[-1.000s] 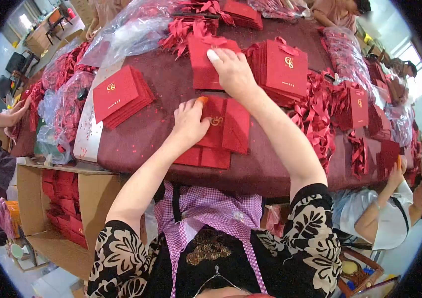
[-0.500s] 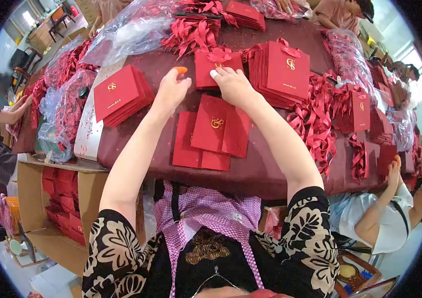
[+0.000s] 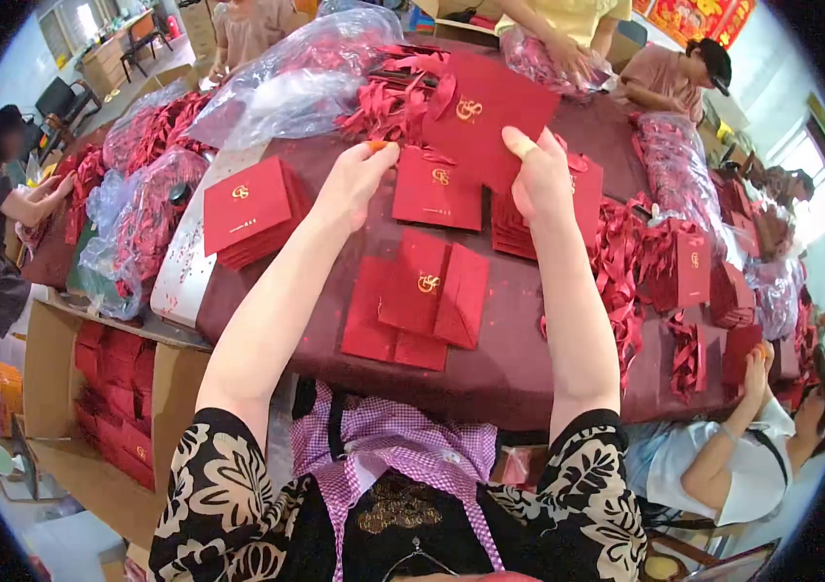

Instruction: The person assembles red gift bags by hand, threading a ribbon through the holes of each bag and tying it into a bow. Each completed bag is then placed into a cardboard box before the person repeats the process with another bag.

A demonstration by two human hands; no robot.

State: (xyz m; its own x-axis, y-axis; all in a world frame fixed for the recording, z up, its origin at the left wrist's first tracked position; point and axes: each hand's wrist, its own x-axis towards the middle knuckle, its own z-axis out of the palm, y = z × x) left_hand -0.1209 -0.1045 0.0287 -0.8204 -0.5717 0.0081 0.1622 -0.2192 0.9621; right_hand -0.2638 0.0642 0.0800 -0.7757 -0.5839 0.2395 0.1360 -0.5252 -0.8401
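My right hand grips the lower right corner of a red paper gift bag with a gold emblem, raised and tilted above the table. A white cover sits on one of its digits. My left hand, an orange cover on one fingertip, is closed with fingertips pinched; whatever may be between them is hidden. Just right of it lies another red gift bag with a gold emblem. Closer to me, several red bags overlap on the table. A bag stack is partly hidden behind my right hand.
Another bag stack stands at left. Red ribbons hang in a heap at right, and plastic-wrapped bundles lie at the back. An open cardboard box with red bags stands at lower left. Several people work around the table.
My right hand has risen to the right, lifting a red gift bag. My left hand has moved slightly right, its fingertips closed. The view has shifted, showing more of the far side.
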